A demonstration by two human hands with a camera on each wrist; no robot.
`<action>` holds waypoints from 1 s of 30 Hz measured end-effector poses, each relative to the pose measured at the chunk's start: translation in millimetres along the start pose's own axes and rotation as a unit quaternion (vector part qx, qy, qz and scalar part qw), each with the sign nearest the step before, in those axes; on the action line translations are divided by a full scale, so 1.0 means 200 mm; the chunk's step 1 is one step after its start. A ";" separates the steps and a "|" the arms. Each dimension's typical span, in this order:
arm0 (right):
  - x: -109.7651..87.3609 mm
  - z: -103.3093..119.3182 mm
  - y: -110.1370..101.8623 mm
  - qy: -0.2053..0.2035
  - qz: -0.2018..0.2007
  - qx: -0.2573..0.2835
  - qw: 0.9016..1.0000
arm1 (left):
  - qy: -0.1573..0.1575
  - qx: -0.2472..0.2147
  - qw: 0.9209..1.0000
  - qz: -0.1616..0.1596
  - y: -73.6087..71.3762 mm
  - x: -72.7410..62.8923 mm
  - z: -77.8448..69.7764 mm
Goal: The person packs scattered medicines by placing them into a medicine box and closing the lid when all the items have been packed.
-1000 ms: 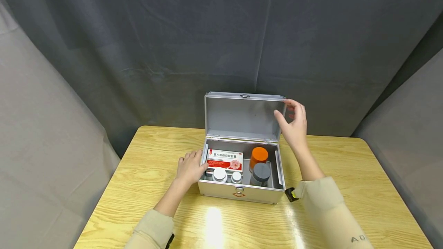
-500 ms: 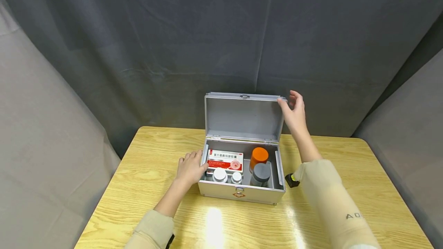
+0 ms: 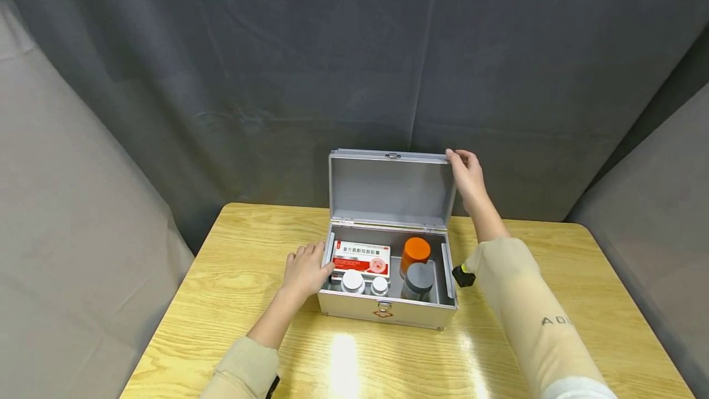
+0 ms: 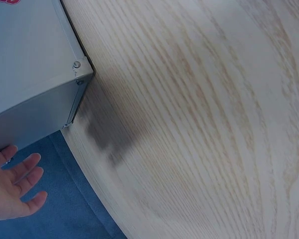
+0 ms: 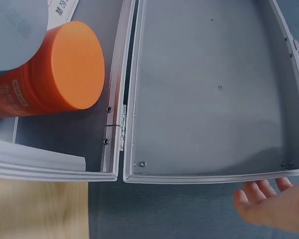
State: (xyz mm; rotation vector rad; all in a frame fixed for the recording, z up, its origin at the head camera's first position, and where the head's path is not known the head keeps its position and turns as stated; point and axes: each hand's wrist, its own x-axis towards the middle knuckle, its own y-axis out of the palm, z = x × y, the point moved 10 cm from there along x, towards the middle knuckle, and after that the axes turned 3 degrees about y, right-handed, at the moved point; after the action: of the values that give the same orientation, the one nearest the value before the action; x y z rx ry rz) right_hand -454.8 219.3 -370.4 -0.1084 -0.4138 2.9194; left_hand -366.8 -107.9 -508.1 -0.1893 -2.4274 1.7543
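Observation:
A silver first-aid box with its lid raised stands on the table. My left hand rests at its left wall, thumb over the rim. The left wrist view shows those fingers spread and relaxed beside the box. My right hand holds the lid's upper right corner, with the thumb at the top edge. In the right wrist view its fingers reach behind the lid's side edge. Inside the box are a red-and-white medicine carton, two white-capped bottles, an orange jar and a grey-capped jar.
The box sits on a wood-grain table, its lid side toward the back edge. A dark curtain hangs behind, and pale cloth panels flank both sides. A hinge joins lid and box.
My right hand has come in to the lid's upper right corner, its thumb moving from in front of the lid's inside to the top edge. The left hand and the box stay put.

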 end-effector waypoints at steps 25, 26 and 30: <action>0.03 -0.05 0.01 -0.016 -0.045 0.041 0.998 | 0.004 0.007 1.000 -0.002 0.00 0.01 -0.01; 0.02 -0.05 0.01 -0.017 -0.046 0.043 0.998 | 0.003 0.006 1.000 -0.002 0.00 0.01 -0.01; 0.01 -0.04 0.01 -0.022 -0.049 0.047 0.997 | -0.001 0.003 1.000 0.001 0.00 0.01 -0.01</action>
State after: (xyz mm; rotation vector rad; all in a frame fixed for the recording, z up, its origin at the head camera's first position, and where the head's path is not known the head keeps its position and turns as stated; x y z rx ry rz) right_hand -456.1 219.1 -379.0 -0.0114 -0.2787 2.8428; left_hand -367.8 -106.2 -508.6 -0.1903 -2.4225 1.7640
